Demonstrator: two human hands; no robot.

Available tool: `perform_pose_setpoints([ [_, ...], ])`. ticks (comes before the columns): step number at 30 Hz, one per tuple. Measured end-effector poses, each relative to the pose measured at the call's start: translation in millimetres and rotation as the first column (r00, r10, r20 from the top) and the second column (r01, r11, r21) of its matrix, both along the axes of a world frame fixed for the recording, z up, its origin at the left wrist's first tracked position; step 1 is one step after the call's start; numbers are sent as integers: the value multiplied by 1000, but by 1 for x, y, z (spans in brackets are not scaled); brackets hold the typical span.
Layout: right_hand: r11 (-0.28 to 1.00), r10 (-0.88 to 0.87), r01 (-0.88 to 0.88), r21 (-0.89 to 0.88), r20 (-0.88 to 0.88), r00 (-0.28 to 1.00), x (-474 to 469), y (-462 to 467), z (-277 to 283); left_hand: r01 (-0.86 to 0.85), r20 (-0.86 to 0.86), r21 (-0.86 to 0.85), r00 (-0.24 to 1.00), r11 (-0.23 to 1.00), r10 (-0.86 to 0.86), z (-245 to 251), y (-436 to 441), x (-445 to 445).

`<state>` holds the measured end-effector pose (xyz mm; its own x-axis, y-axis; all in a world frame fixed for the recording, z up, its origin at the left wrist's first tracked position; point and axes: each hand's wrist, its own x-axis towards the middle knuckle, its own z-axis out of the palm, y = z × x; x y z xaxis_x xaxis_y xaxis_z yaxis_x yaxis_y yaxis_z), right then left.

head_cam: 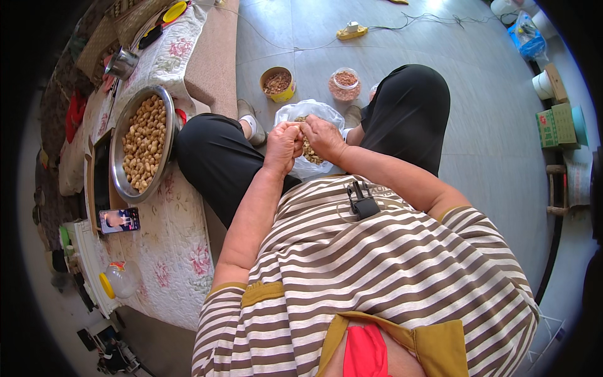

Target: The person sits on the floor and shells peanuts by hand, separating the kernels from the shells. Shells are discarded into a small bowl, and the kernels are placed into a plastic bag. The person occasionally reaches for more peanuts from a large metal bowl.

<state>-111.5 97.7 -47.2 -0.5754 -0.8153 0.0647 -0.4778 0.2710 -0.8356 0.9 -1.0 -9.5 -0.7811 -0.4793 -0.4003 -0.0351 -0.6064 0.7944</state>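
My left hand (281,147) and my right hand (324,136) meet at the fingertips above a white plastic bag (335,115) lined with peanut shells (312,153). The fingers of both are curled together; a small pale piece seems pinched between them, too hidden to name surely. On the floor beyond the bag stand a yellow tub (282,96) of reddish-brown bits and a clear plastic jar (345,92) of shelled peanuts. A wide steel basin (126,186) full of unshelled peanuts (146,136) rests on the quilted cover at the left.
A smartphone (119,220) leans by a cardboard box on the floral quilt (174,264), with a yellow-lidded jar (123,279) nearby. A steel cup (122,63) stands farther up. A yellow power strip (352,31) with cables lies on the floor; boxes (556,126) line the right.
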Motion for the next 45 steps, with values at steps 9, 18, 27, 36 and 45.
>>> perform_pose_setpoints([
  [9,993,64,-40,-107,227,972,-13,0,22,-8,-28,37,1000,999,9,4,-4,3],
  [18,993,-2,3,-117,7,1000,-13,4,27,-29,-15,68,999,997,30,10,-2,1],
  [27,988,-78,96,-118,146,986,-14,2,25,4,-37,75,999,997,-1,4,-3,1],
  [36,962,170,-40,-271,474,864,-10,5,40,-60,-33,56,998,997,62,10,-4,2],
  [45,961,218,-74,-266,563,797,-14,5,38,-81,-44,30,996,996,82,11,-4,3],
])
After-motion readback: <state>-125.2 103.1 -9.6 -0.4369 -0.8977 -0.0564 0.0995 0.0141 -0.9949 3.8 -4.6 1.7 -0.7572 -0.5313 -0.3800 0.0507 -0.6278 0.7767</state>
